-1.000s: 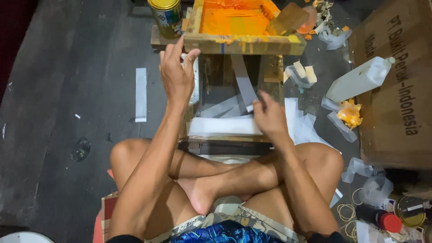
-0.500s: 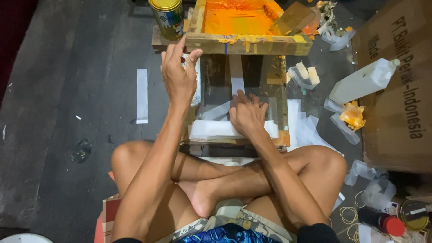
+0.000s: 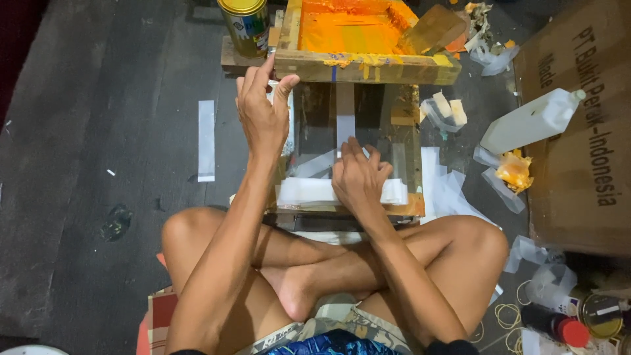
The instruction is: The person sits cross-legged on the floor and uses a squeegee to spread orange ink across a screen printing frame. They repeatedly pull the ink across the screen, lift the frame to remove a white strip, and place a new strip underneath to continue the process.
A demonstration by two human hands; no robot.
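Observation:
My left hand (image 3: 261, 112) grips the near edge of a raised wooden printing frame (image 3: 368, 66) smeared with orange ink, thumb and fingers around its corner. Below the frame is a glass-topped wooden base (image 3: 411, 141). My right hand (image 3: 358, 176) lies flat on that base, fingers spread over a narrow white plastic strip (image 3: 346, 118) that runs away from me. A stack of white plastic sheets (image 3: 303, 191) sits at the base's near edge, partly under my right hand. A brown squeegee (image 3: 434, 29) rests in the frame's ink.
A gold-lidded tin can (image 3: 244, 25) stands left of the frame. A white plastic bottle (image 3: 529, 121) and a cardboard box (image 3: 585, 131) are at right. Loose plastic strips (image 3: 206, 140), scraps, rubber bands (image 3: 506, 315) and small jars (image 3: 601, 315) lie on the dark floor. My crossed legs are below.
My right hand moved from the right side of the sheet stack forward and left onto the glass, over the white strip. My left hand stays on the frame edge.

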